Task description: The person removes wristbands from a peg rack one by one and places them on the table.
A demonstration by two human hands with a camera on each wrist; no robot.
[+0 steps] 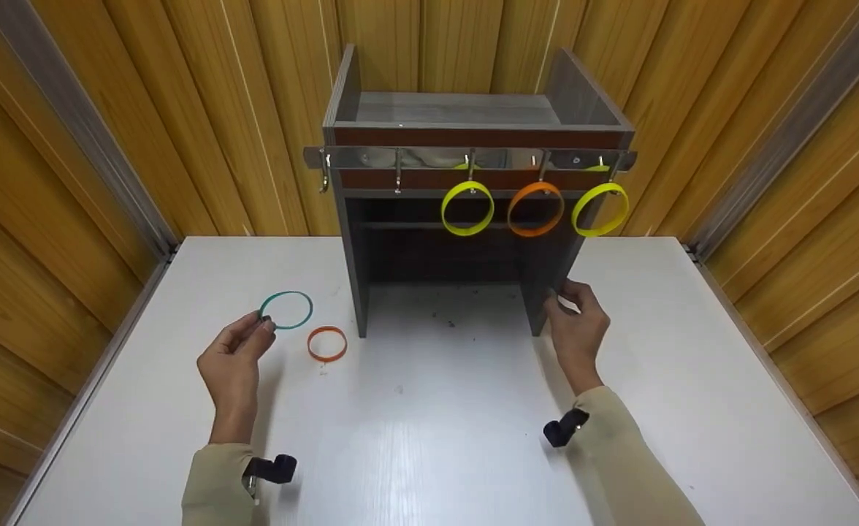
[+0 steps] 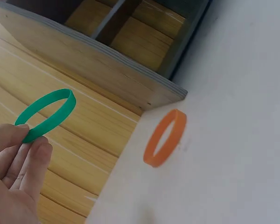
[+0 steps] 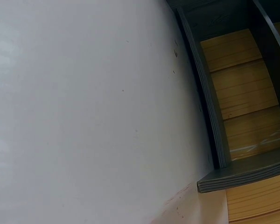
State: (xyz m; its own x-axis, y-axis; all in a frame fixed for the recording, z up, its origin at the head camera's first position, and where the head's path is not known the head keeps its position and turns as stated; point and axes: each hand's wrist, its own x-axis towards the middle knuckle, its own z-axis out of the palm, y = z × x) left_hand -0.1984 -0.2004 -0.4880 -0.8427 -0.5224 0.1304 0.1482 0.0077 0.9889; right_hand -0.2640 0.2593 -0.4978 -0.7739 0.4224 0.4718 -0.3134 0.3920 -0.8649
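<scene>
My left hand (image 1: 236, 358) pinches a thin green wristband (image 1: 311, 310) between thumb and fingers, above the table's left part. In the left wrist view the green band (image 2: 60, 114) is a flat, tilted loop held at its near end. An orange-red wristband (image 1: 327, 358) lies on the table close to its right. My right hand (image 1: 581, 332) grips the front edge of the right side panel (image 1: 535, 296) of a grey wooden shelf, thumb and fingers at the edge. That hand is out of sight in the right wrist view.
A metal hook rail (image 1: 429, 157) crosses the shelf's front. Two yellow bands (image 1: 445, 212) and an orange band (image 1: 512, 212) hang from its middle and right hooks; the two left hooks (image 1: 398, 175) are bare. Wood-patterned walls (image 1: 269, 109) enclose the white table (image 1: 415, 431).
</scene>
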